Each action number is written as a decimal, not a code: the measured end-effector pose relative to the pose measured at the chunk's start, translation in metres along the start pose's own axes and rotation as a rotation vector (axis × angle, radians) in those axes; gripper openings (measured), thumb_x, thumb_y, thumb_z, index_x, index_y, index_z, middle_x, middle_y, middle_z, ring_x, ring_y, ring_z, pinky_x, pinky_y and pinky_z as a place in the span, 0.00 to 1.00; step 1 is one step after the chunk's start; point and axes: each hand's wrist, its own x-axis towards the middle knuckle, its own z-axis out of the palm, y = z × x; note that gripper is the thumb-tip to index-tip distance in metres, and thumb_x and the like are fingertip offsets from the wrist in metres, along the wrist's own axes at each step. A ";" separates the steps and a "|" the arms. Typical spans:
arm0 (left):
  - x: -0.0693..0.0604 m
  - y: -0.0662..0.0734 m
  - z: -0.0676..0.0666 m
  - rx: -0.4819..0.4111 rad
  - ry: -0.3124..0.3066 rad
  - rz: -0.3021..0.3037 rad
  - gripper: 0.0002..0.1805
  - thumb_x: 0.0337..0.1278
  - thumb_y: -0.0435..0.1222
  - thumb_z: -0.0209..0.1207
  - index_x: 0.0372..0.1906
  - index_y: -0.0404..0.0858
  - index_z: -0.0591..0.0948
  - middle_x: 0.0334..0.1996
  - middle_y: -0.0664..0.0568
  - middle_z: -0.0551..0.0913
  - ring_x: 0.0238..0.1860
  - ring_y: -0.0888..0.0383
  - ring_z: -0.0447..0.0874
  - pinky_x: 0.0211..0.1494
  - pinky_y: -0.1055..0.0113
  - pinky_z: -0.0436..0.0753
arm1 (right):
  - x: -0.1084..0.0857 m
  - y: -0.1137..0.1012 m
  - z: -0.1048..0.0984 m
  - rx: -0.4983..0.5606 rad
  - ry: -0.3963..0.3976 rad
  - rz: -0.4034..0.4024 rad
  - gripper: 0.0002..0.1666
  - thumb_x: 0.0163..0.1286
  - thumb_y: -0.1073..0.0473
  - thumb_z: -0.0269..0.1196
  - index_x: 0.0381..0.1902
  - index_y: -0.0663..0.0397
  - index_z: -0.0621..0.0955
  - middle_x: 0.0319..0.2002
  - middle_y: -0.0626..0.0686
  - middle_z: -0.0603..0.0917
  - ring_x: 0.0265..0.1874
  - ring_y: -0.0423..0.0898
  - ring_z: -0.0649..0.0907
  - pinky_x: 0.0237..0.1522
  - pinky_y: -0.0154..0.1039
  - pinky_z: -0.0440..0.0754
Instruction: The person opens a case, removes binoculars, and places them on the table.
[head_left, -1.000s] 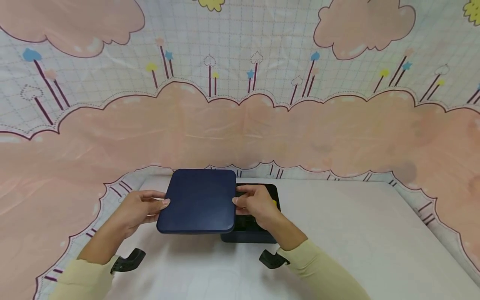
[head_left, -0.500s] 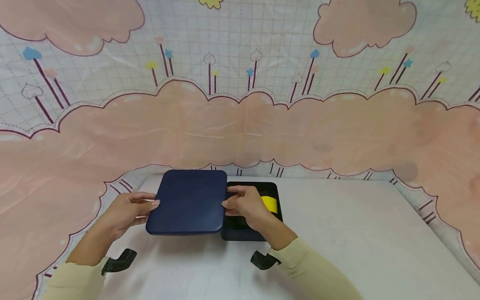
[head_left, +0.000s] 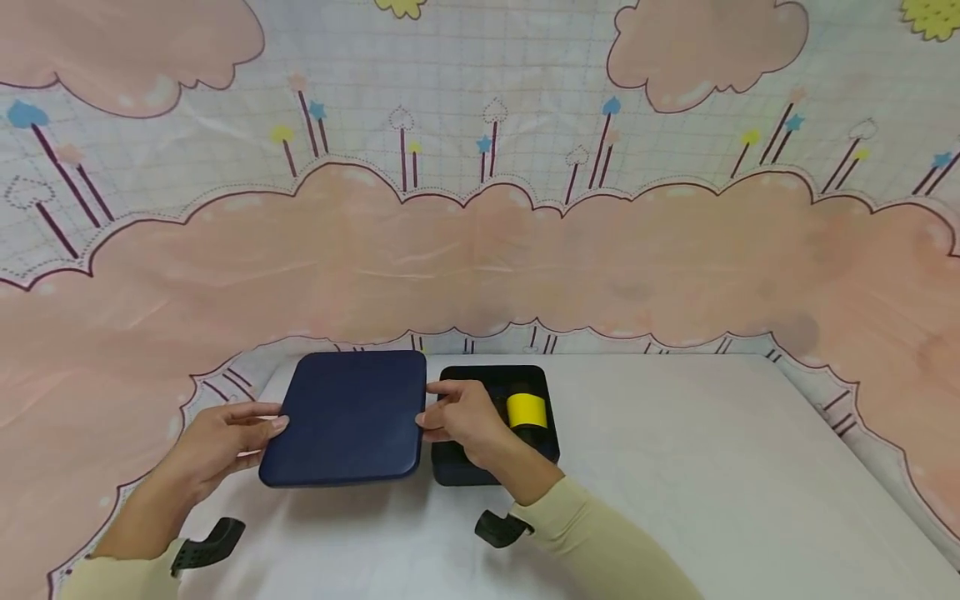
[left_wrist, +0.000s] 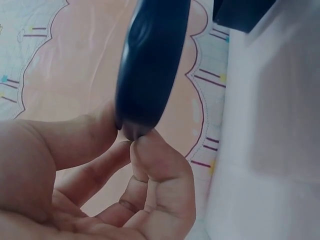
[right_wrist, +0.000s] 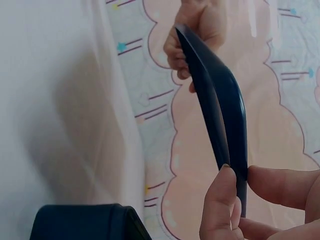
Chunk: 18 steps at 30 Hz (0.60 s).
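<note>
A dark blue, square lid (head_left: 345, 418) with rounded corners is held up off the table. My left hand (head_left: 221, 446) pinches its left edge between thumb and fingers, and my right hand (head_left: 468, 423) pinches the right edge. Both wrist views show the lid's rim edge-on, in the left wrist view the lid (left_wrist: 152, 60) and in the right wrist view the lid (right_wrist: 234, 115). Right of the lid stands an uncovered dark box (head_left: 461, 475). Inside it lies a black item with a yellow band (head_left: 527, 411); my right hand and forearm hide part of the box.
The white table (head_left: 675, 467) stretches to the right and in front of the box. Behind it hangs a patterned cloth backdrop (head_left: 480, 267) with clouds. A black strap-like device (head_left: 210, 546) sits at the left wrist, a similar device (head_left: 501, 529) at the right.
Both hands have carried the lid leftward and slightly down toward me, away from above the box. More of the box's inside and the yellow band now show.
</note>
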 end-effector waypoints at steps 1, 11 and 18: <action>0.000 -0.001 -0.001 0.003 0.002 0.001 0.28 0.73 0.40 0.63 0.70 0.31 0.76 0.40 0.68 0.84 0.39 0.67 0.84 0.45 0.70 0.87 | 0.001 0.000 0.001 0.000 -0.003 -0.001 0.33 0.65 0.73 0.68 0.69 0.62 0.78 0.34 0.56 0.86 0.35 0.46 0.91 0.48 0.47 0.91; -0.004 -0.008 -0.008 -0.009 0.012 -0.013 0.23 0.72 0.39 0.64 0.66 0.36 0.80 0.37 0.69 0.86 0.37 0.68 0.84 0.43 0.70 0.87 | 0.004 0.008 0.019 -0.047 0.009 0.036 0.37 0.60 0.74 0.70 0.69 0.59 0.78 0.35 0.57 0.87 0.32 0.46 0.89 0.49 0.45 0.91; -0.003 -0.015 -0.012 -0.001 0.019 -0.025 0.29 0.72 0.39 0.64 0.70 0.28 0.74 0.36 0.68 0.87 0.37 0.67 0.84 0.43 0.70 0.87 | 0.007 0.012 0.026 -0.102 0.012 0.057 0.38 0.61 0.73 0.70 0.70 0.58 0.77 0.36 0.55 0.85 0.32 0.46 0.87 0.48 0.42 0.91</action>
